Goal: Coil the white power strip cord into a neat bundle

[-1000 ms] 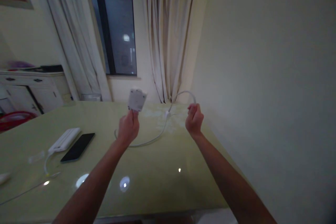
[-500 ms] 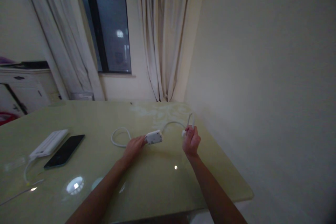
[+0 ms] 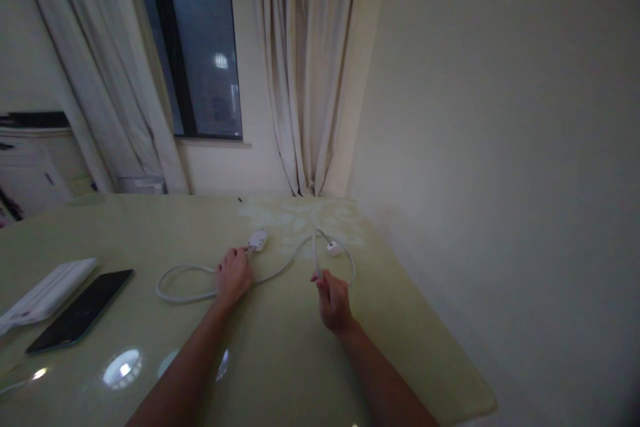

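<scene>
A white power cord point(image 3: 280, 271) lies in loops on the pale green tabletop. My left hand point(image 3: 234, 277) rests on the table over the cord, its fingers curled at the near end of a blocky white plug point(image 3: 259, 240). How firmly it grips there is partly hidden. My right hand point(image 3: 332, 299) is closed, pinching a stretch of the cord that rises in front of its fingers. Just beyond it is the cord's small white end piece point(image 3: 334, 249), inside a loop. Another loop of the cord spreads to the left of my left hand.
On the left lie a black phone point(image 3: 83, 310) and a white power bank point(image 3: 50, 290). A thin white cable end point(image 3: 13, 387) shows at lower left. The table point(image 3: 425, 353) runs along a bare wall point(image 3: 490, 180) on the right. Curtains point(image 3: 315, 67) hang behind.
My right hand has moved left and nearer, drawing the cord into a loop, and the small end piece now sits beyond it. My left hand and the plug have shifted left. The view has turned slightly right.
</scene>
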The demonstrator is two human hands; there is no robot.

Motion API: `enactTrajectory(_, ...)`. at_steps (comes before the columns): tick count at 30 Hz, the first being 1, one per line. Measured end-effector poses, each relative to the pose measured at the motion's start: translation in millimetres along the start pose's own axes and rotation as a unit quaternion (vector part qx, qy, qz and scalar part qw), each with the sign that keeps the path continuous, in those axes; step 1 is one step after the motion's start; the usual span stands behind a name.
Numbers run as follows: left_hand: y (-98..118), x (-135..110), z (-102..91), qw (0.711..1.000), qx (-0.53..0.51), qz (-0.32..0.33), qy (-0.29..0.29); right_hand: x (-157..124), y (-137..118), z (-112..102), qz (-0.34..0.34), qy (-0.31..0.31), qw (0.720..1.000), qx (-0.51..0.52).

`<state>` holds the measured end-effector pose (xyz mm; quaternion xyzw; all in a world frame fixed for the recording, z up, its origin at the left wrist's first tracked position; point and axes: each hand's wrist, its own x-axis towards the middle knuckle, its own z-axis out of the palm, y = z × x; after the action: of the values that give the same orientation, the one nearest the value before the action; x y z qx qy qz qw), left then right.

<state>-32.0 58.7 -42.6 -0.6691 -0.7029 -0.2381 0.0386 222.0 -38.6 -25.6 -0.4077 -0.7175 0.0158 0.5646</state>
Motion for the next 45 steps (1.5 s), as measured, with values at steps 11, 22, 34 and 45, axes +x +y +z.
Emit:
enactTrajectory(11,56,-35,-22.0,0.912,-0.367,0.178,0.046,-7,-15,-7,-0.125,0.009,0.991,-0.037)
enactTrajectory(22,-16,17,-62.4,0.630,-0.650,-0.299,0.301,32,34,-24,0.037,-0.128,0.978,-0.163)
enactTrajectory(34,63,-25,-62.6,0.614,-0.783,-0.077,-0.060,17,6,21,0.153,-0.197,0.923,-0.294)
enactTrajectory(45,60,-29,-55.7,0.442,-0.874,-0.106,-0.169,12,-6,24,0.094,-0.245,0.960,-0.094)
